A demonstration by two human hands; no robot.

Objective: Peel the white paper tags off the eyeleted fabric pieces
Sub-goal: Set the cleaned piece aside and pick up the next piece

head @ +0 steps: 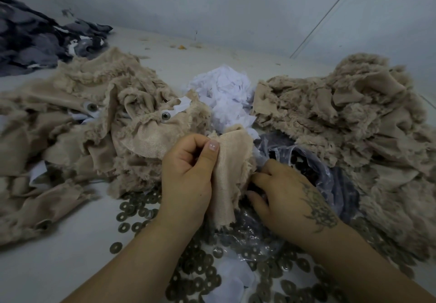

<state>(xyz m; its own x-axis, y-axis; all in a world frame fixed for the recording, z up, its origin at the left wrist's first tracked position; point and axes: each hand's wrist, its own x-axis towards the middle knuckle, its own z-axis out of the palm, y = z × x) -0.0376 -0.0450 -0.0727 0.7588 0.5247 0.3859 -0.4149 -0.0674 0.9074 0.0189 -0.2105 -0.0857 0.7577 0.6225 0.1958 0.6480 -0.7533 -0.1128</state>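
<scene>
Now | left hand (pixel 188 172) pinches beige fabric piece (pixel 230 172) upright | right hand (pixel 290 198) fingers curled at its right edge, grip hidden | tag unseen

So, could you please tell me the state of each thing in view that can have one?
left hand: pinches the held fabric piece, which hangs, no tag showing
right hand: fingers curled at the piece's fuzzy edge
left fabric pile: tags still on
right fabric pile: no tags visible
paper tags heap: crumpled, loose
plastic bag: open
washers: scattered
</scene>
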